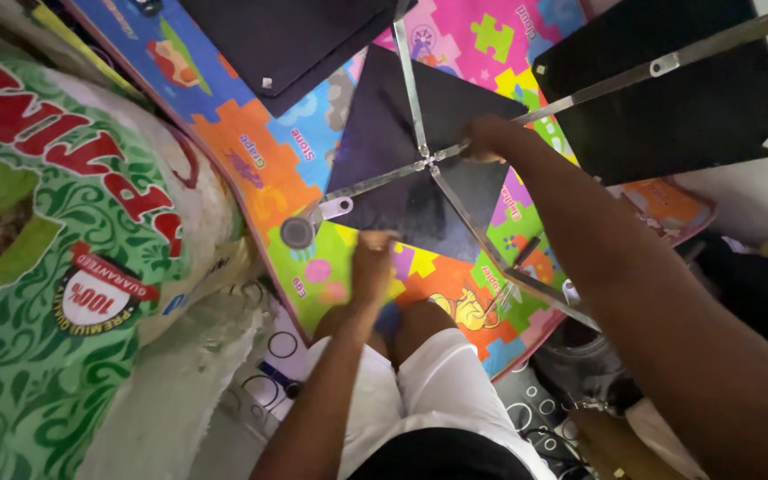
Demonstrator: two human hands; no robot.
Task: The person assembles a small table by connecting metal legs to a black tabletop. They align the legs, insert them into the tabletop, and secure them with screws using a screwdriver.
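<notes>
knees: the person's bare knees and white shorts point(437, 382) sit nearest the camera, at the near edge of a bright puzzle-pattern foam mat point(251, 151) laid on the floor
left hand: the left hand point(372, 258) reaches forward past the knees and rests on the near edge of the dark square panel point(402, 151); its fingers are curled down onto that edge, though whether they grip it or only press cannot be told
panel: it lies flat on the mat straight ahead of the knees, turned corner-on like a diamond
metal frame: thin silver arms point(375, 178) cross over the panel and meet at a joint point(427, 157) near its middle; one arm ends in a round foot cap point(297, 232) to the left, another runs back toward the right knee
right hand: the right hand point(488, 138) is closed on a frame arm just beside the joint, fingers wrapped together round the metal
step in hand: by the look of it, the frame is being steadied on the panel, left hand bracing the board, right hand holding the arm
next move: it seems to call for keeping the joint centred and the panel from sliding on the soft mat
farther off: two more dark panels point(668, 89) with metal strips lie beyond; a large printed sack point(55, 267) fills the left
</notes>
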